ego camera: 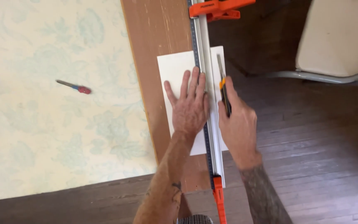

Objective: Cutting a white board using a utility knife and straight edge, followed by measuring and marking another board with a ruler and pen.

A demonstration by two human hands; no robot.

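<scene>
The right hand (238,124) is closed around an orange-and-black utility knife (224,92), its blade pointing away from the person along the right edge of a metal clamp guide (206,62). The left hand (189,105) lies flat, fingers spread, on a white sheet (172,66), fingertips touching the guide. The sheet rests on a brown board (154,29). A small screwdriver (74,86) lies well apart on patterned flooring (42,137).

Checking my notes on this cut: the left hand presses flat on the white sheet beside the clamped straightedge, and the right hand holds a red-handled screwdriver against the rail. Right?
Not quite. In the head view the right hand holds an orange-and-black utility knife against the straightedge. The red-handled screwdriver lies apart. The left hand does press on the white sheet.
</scene>
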